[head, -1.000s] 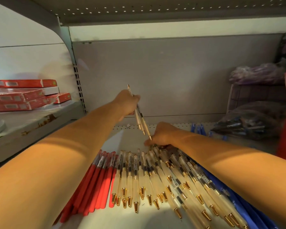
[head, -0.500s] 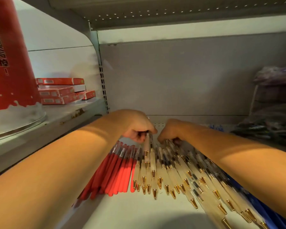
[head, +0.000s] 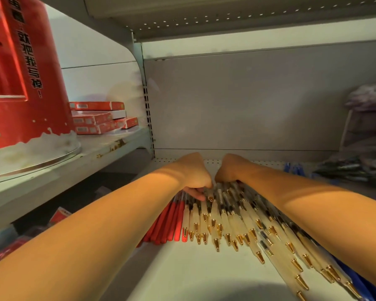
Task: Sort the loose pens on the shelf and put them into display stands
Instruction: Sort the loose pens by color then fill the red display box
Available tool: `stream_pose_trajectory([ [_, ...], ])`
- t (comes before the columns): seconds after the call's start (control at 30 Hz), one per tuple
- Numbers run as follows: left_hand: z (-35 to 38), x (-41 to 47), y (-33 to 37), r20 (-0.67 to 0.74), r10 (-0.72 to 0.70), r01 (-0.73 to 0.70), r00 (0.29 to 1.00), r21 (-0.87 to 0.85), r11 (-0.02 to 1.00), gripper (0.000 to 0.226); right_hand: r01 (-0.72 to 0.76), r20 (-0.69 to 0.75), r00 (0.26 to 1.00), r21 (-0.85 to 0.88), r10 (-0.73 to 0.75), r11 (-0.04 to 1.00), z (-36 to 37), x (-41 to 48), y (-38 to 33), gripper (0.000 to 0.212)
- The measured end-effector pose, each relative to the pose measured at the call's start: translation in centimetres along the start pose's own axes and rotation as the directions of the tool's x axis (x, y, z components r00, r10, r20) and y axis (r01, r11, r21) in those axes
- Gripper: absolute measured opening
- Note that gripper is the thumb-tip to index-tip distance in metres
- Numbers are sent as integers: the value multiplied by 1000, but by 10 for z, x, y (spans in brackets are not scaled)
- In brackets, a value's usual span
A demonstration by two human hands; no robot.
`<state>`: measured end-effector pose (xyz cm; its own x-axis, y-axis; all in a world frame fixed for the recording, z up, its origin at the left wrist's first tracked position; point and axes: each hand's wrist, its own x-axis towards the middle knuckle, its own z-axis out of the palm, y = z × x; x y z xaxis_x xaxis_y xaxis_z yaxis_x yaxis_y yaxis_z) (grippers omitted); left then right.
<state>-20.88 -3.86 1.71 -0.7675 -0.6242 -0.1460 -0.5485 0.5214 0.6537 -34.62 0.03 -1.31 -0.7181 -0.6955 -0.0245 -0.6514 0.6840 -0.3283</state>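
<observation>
Shelf (head: 182, 279): your view has swung left since a second ago, and the two pens your left hand (head: 193, 172) held up are now down in the row.
Red drum (head: 20, 83): stands on the neighbouring shelf (head: 117, 146); no pens visible in it.
Plastic bag (head: 352, 170): far right, holds dark pens.
Cream pens (head: 226, 224): fanned between red pens (head: 172, 220) and blue pens (head: 360, 283); square their rear ends together, keeping gold tips level.
Fingers (head: 195, 193): left ones curl onto the rear ends; right hand (head: 230, 170) hides its own, so grip cannot be told for either hand.
</observation>
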Motion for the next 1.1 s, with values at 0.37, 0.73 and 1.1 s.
stream_pose_trajectory([
  [0.37,6,-12,-6,-8,88,-85,996,179,980,24,157,-283,959,449,-26,880,-41,6,15,15],
  [0.73,1,-12,8,71,-16,5,997,151,988,7,151,-231,970,819,77,554,-79,-34,27,8],
  [1.1,-1,-24,11,172,-79,52,982,156,986,4,14,175,975,567,-137,824,-23,-91,22,6],
])
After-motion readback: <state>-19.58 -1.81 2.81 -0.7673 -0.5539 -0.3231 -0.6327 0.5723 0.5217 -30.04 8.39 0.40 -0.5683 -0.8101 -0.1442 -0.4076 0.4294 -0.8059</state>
